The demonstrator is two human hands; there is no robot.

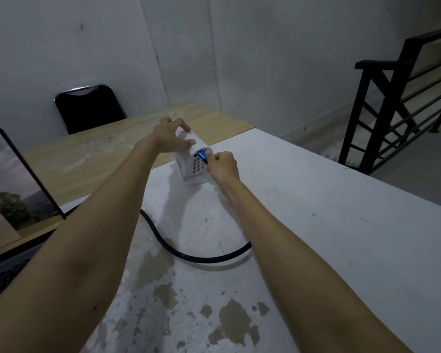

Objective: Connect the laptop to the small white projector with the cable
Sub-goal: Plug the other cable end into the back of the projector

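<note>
Head view: left hand [169, 135] grips the projector [192, 161]; right hand [223, 166] pinches the blue plug [202, 155].

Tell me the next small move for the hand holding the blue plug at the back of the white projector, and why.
Probably press the blue metal plug straight into the port. The right hand pinches it at the rear face of the small white projector, above the vent grille; whether it is seated is unclear. The left hand braces the projector's top, so it should not slide on the white table.
</note>
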